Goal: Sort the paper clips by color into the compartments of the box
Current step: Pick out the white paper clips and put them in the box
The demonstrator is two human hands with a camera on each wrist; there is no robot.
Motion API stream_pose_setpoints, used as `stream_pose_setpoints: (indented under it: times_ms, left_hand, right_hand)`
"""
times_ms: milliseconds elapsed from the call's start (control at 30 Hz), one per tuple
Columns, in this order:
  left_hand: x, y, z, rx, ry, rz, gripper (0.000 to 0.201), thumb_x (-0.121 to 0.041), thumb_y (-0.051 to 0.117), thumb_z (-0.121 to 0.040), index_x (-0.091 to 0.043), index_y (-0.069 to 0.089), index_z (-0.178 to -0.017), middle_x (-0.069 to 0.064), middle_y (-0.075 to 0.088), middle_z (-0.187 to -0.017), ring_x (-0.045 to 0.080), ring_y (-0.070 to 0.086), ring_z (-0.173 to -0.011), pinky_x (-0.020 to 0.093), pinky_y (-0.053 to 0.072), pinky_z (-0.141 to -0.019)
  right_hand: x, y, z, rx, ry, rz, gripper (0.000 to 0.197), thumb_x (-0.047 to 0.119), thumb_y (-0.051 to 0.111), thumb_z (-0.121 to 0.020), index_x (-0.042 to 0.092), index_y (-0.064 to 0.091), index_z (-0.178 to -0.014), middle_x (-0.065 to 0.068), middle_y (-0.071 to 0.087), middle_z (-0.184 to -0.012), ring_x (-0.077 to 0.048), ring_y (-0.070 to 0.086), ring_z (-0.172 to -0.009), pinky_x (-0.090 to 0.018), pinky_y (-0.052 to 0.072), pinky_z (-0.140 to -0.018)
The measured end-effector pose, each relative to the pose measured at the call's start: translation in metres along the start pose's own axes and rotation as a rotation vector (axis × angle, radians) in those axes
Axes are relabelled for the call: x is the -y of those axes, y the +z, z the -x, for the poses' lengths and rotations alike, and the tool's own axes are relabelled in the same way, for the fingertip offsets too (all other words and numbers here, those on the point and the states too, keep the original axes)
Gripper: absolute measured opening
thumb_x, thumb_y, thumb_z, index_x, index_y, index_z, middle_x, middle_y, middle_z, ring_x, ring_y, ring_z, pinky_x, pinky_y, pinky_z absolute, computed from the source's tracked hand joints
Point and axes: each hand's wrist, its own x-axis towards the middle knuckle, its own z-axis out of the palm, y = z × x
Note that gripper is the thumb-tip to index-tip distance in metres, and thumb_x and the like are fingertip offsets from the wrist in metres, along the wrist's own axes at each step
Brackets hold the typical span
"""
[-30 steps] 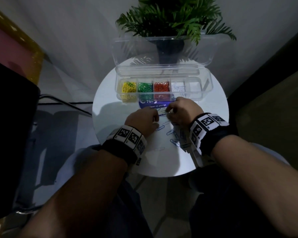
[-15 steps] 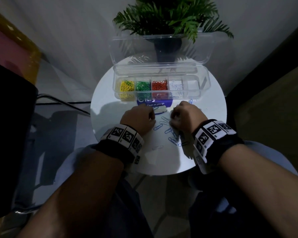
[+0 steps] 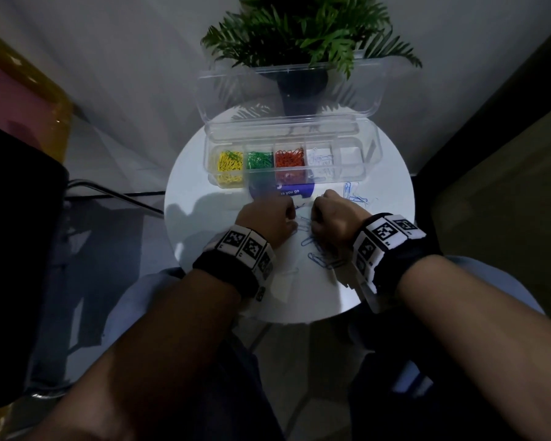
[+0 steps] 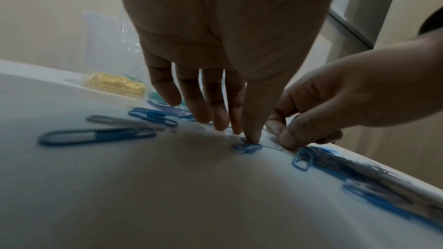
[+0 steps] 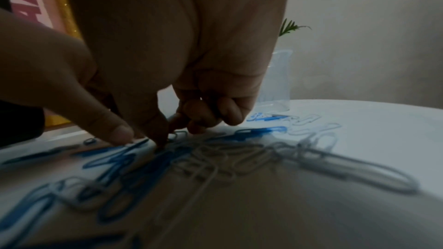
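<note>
1. The step in hand is picking through the loose blue and white paper clips (image 3: 318,256) that lie on the round white worktop (image 3: 204,237), just in front of the box (image 3: 368,154).
2. The left hand (image 3: 268,219) has its fingers pointing down, one fingertip (image 4: 250,135) pressing on a small blue clip (image 4: 246,148); it grips nothing.
3. The right hand (image 3: 334,218) has curled fingers, its thumb and forefinger closing on a clip in the pile; the clip's color cannot be told.
4. Next move, as I judge it: lift one clip free of the tangle and carry it to the compartment of its color.
5. Count: one box with five compartments, holding yellow, green, red and white clips in that order from the left; the fifth looks empty.
6. The loose clips overlap too much to count, well over ten.
</note>
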Motion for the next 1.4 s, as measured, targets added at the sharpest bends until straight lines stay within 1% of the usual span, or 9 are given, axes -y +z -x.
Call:
stream_pose_setpoints:
  times_ms: [200, 300, 500, 700, 800, 933, 1133, 1233, 1400]
  left_hand:
    - [-0.002, 0.002, -0.001, 0.037, 0.063, -0.065, 0.012, -0.02, 0.057, -0.087, -0.017, 0.066, -0.096, 0.005, 0.059, -0.108, 0.024, 0.056, -0.104, 0.036, 0.048, -0.085]
    - [-0.001, 0.001, 0.0, 0.072, 0.086, -0.103, 0.016, -0.025, 0.058, -0.088, -0.018, 0.064, -0.101, 0.004, 0.057, -0.112, 0.023, 0.055, -0.106, 0.036, 0.048, -0.087]
    - [-0.009, -0.002, 0.0, 0.118, 0.143, -0.208, 0.018, -0.021, 0.05, -0.092, -0.013, 0.064, -0.102, 0.007, 0.057, -0.11, 0.027, 0.057, -0.103, 0.039, 0.051, -0.087]
    - [-0.011, -0.005, -0.002, 0.054, 0.055, 0.069, 0.004, -0.013, 0.059, -0.084, -0.016, 0.06, -0.086, 0.003, 0.063, -0.098, 0.019, 0.058, -0.09, 0.029, 0.046, -0.08]
    - [-0.011, -0.007, -0.002, 0.054, 0.011, 0.172, 0.013, -0.02, 0.071, -0.079, -0.02, 0.058, -0.077, -0.002, 0.061, -0.087, 0.011, 0.054, -0.079, 0.023, 0.039, -0.073]
    - [-0.026, -0.007, 0.003, 0.055, 0.123, 0.215, 0.011, -0.02, 0.069, -0.082, -0.016, 0.06, -0.083, -0.005, 0.059, -0.083, 0.009, 0.053, -0.074, 0.019, 0.038, -0.067]
    - [-0.045, 0.009, -0.001, 0.145, 0.207, -0.001, 0.028, -0.026, 0.062, -0.087, -0.023, 0.061, -0.115, 0.0, 0.064, -0.108, 0.017, 0.057, -0.098, 0.033, 0.046, -0.091]
    - [-0.043, 0.012, -0.004, 0.155, 0.195, -0.066, 0.027, -0.026, 0.06, -0.088, -0.022, 0.064, -0.114, 0.004, 0.062, -0.113, 0.023, 0.057, -0.106, 0.034, 0.045, -0.092]
    - [-0.031, 0.006, -0.005, 0.106, 0.126, -0.111, 0.024, -0.022, 0.054, -0.091, -0.016, 0.065, -0.111, 0.007, 0.06, -0.116, 0.026, 0.056, -0.11, 0.039, 0.046, -0.095]
  right_hand:
    - [-0.014, -0.006, 0.004, -0.086, -0.092, -0.017, 0.013, 0.011, 0.056, -0.081, 0.001, 0.06, -0.09, -0.021, 0.06, -0.097, -0.034, 0.057, -0.09, -0.035, 0.042, -0.077]
    - [-0.021, -0.008, 0.005, -0.153, -0.073, -0.116, 0.006, 0.007, 0.059, -0.075, 0.005, 0.061, -0.081, -0.013, 0.064, -0.081, -0.03, 0.058, -0.08, -0.033, 0.044, -0.072]
    - [-0.033, -0.029, 0.011, -0.34, 0.086, -0.495, 0.015, 0.006, 0.065, -0.073, 0.017, 0.058, -0.065, 0.006, 0.056, -0.06, 0.001, 0.052, -0.048, -0.004, 0.037, -0.051]
    - [-0.043, -0.043, 0.016, -0.399, 0.127, -0.686, 0.022, 0.004, 0.066, -0.074, 0.019, 0.057, -0.061, 0.002, 0.058, -0.057, 0.003, 0.051, -0.04, -0.011, 0.044, -0.053]
    - [-0.045, -0.043, 0.018, -0.387, 0.128, -0.69, 0.022, 0.004, 0.067, -0.072, 0.019, 0.057, -0.059, 0.002, 0.058, -0.055, -0.002, 0.053, -0.045, -0.019, 0.045, -0.058]
    - [-0.047, -0.041, 0.023, -0.384, 0.112, -0.696, 0.021, 0.005, 0.067, -0.071, 0.019, 0.057, -0.06, 0.0, 0.059, -0.056, -0.012, 0.054, -0.053, -0.025, 0.046, -0.062]
    - [-0.047, -0.04, 0.026, -0.383, 0.115, -0.675, 0.019, 0.005, 0.065, -0.072, 0.019, 0.057, -0.061, 0.002, 0.058, -0.057, -0.011, 0.055, -0.054, -0.026, 0.048, -0.063]
    - [-0.047, -0.038, 0.026, -0.374, 0.128, -0.647, 0.018, 0.007, 0.064, -0.072, 0.02, 0.057, -0.062, 0.007, 0.057, -0.056, 0.003, 0.051, -0.044, -0.013, 0.045, -0.056]
    - [-0.045, -0.038, 0.026, -0.378, 0.126, -0.652, 0.018, 0.007, 0.064, -0.072, 0.02, 0.057, -0.062, 0.007, 0.057, -0.055, 0.005, 0.05, -0.041, -0.006, 0.041, -0.049]
